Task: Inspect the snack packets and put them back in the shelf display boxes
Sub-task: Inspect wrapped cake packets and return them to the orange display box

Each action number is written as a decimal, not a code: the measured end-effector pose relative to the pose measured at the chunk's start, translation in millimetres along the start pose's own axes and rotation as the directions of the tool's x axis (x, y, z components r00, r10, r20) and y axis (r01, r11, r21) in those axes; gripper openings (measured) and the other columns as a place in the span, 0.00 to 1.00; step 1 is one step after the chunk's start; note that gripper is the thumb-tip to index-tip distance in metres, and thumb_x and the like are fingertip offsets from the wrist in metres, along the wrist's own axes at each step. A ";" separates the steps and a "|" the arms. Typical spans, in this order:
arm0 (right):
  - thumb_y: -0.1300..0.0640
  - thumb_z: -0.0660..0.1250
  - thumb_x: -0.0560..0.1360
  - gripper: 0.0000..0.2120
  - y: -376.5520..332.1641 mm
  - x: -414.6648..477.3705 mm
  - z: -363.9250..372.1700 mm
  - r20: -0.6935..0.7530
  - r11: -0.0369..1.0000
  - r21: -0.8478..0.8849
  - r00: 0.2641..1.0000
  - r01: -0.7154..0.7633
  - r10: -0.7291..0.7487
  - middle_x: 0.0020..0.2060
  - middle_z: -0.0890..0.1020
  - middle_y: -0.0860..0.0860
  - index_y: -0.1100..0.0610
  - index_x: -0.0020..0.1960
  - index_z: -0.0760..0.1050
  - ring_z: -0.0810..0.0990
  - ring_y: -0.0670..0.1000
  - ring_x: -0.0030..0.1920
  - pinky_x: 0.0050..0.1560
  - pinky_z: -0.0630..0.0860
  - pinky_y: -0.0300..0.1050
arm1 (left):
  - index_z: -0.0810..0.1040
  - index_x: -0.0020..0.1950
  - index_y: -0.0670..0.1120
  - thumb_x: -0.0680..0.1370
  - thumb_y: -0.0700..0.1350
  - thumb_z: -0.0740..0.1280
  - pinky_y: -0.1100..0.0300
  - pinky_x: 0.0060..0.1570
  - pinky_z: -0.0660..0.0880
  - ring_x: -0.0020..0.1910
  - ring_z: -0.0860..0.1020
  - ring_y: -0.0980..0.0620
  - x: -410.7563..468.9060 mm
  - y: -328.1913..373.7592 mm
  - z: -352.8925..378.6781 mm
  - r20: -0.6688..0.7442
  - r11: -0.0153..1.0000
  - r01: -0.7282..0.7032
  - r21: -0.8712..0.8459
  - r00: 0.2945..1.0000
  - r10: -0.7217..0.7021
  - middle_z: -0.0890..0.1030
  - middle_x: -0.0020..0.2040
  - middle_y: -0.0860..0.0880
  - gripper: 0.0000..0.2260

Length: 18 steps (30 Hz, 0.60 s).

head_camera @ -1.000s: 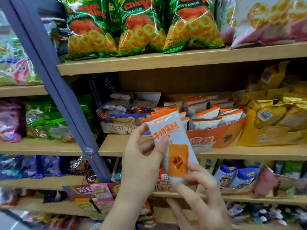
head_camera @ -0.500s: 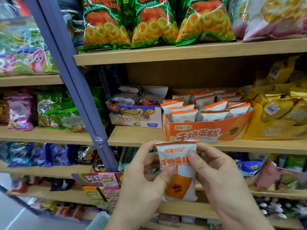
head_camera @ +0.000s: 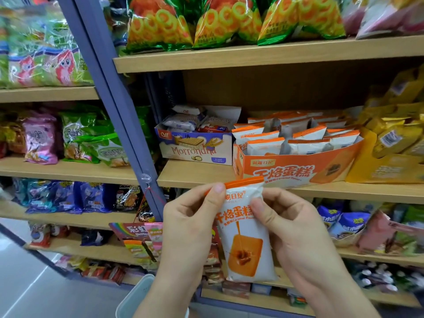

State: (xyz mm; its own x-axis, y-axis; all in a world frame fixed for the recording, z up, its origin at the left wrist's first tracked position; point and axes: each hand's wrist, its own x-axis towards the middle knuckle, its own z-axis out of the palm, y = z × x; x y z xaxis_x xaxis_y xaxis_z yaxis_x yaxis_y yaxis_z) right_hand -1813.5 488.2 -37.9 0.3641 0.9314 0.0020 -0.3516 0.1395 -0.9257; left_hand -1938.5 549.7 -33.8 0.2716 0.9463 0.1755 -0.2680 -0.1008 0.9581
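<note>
Left grip [head_camera: 190, 226] pinches the top left corner of the caramel cake packet [head_camera: 245, 249], thumb flat on the front just under the orange seal, the other fingers curled behind. Right grip [head_camera: 296, 230] has the packet's right edge, thumb pressed on the front beside the printed characters, fingers tucked out of sight at the back. So both are closed on it, and the packet hangs upright between them, front face to the camera, white with an orange cake square printed low down. It's up in the air in front of the middle shelf [head_camera: 195, 177], its top seal overlapping the shelf's front edge. Just above, on that shelf, sits the orange display box [head_camera: 286, 172], matching packets standing in rows inside. On its left, a white wafer box [head_camera: 195, 150]; on its right, a yellow display box [head_camera: 385, 171]. Up top, green bags of ring snacks [head_camera: 227, 19]. A blue upright post [head_camera: 119, 111] slants down the left, and a pale bin rim [head_camera: 137, 297] shows at the bottom edge
</note>
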 end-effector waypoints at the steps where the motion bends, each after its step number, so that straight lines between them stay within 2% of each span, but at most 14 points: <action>1: 0.54 0.73 0.62 0.12 -0.1 -0.3 1.4 0.000 1.000 0.000 1.000 -0.004 0.004 0.45 0.86 0.57 0.57 0.44 0.84 0.85 0.57 0.47 0.44 0.83 0.48 | 0.87 0.42 0.48 0.70 0.49 0.69 0.60 0.37 0.80 0.39 0.83 0.53 0.1 0.0 0.0 -0.002 1.000 0.007 -0.007 1.000 -0.007 0.85 0.39 0.47 0.08; 6: 0.54 0.71 0.65 0.10 -4.3 -0.9 4.9 0.028 1.000 -0.015 1.000 0.002 -0.002 0.46 0.86 0.54 0.54 0.46 0.84 0.86 0.53 0.47 0.42 0.82 0.44 | 0.87 0.42 0.49 0.70 0.50 0.69 0.59 0.38 0.80 0.40 0.84 0.52 0.1 1.2 -3.6 0.006 1.000 -0.019 0.017 1.000 0.019 0.85 0.40 0.47 0.08; 8: 0.52 0.70 0.66 0.10 -8.6 -1.1 7.8 0.045 0.998 -0.046 0.999 0.029 -0.027 0.45 0.86 0.52 0.52 0.46 0.84 0.86 0.50 0.47 0.41 0.82 0.41 | 0.87 0.44 0.51 0.71 0.50 0.71 0.57 0.40 0.81 0.43 0.84 0.50 -0.4 1.6 -5.3 0.013 0.991 -0.097 0.092 0.995 0.096 0.86 0.42 0.48 0.06; 11: 0.50 0.70 0.65 0.11 -10.3 0.7 11.0 0.003 0.989 -0.105 0.995 0.103 -0.104 0.42 0.86 0.52 0.52 0.44 0.85 0.86 0.49 0.44 0.38 0.81 0.40 | 0.86 0.47 0.52 0.74 0.49 0.71 0.61 0.45 0.80 0.50 0.83 0.50 -2.1 0.6 -4.7 0.086 0.936 -0.270 0.226 0.963 0.257 0.85 0.46 0.51 0.05; 15: 0.54 0.71 0.66 0.07 -12.5 2.0 13.9 0.013 0.954 -0.208 0.976 0.216 -0.218 0.38 0.86 0.50 0.54 0.42 0.85 0.86 0.48 0.41 0.36 0.79 0.37 | 0.86 0.43 0.52 0.72 0.50 0.71 0.59 0.42 0.79 0.47 0.83 0.49 -2.9 -0.8 -3.6 0.054 0.963 -0.227 0.149 0.974 0.221 0.84 0.44 0.49 0.06; 18: 0.54 0.73 0.69 0.04 -8.4 -1.5 14.2 -0.002 0.837 -0.393 0.910 0.381 -0.416 0.39 0.86 0.45 0.51 0.43 0.84 0.85 0.45 0.42 0.38 0.80 0.35 | 0.86 0.41 0.50 0.71 0.48 0.72 0.59 0.40 0.79 0.43 0.83 0.49 0.1 1.6 -3.9 0.045 0.980 -0.183 0.081 0.983 0.180 0.83 0.41 0.47 0.04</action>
State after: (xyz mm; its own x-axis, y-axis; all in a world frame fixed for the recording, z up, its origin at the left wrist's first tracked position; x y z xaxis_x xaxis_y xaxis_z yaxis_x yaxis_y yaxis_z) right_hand -1823.3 490.3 -24.8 0.4792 0.7884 0.3856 0.1837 0.3395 -0.9225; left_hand -1942.5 550.8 -33.0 0.2606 0.8979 0.3548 -0.2375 -0.2965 0.9250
